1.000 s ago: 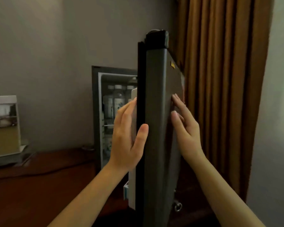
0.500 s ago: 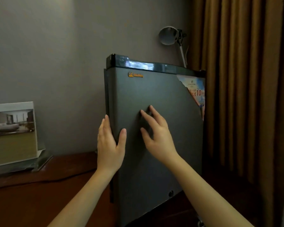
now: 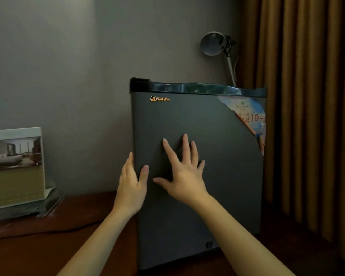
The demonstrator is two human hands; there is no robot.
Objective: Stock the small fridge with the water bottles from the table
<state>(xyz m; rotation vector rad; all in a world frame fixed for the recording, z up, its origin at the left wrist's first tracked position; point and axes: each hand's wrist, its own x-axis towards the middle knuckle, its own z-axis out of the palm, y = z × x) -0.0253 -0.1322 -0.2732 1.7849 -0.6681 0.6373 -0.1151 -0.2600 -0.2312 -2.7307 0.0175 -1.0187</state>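
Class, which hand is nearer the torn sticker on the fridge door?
Right. The right hand lies flat on the door, below-left of the sticker; the left hand grips the door's far left edge.

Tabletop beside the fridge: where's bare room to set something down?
Bare dark wooden tabletop lies between the clear photo stand and the dark grey small fridge. Right of the fridge is crowded: brown curtain close, little surface showing.
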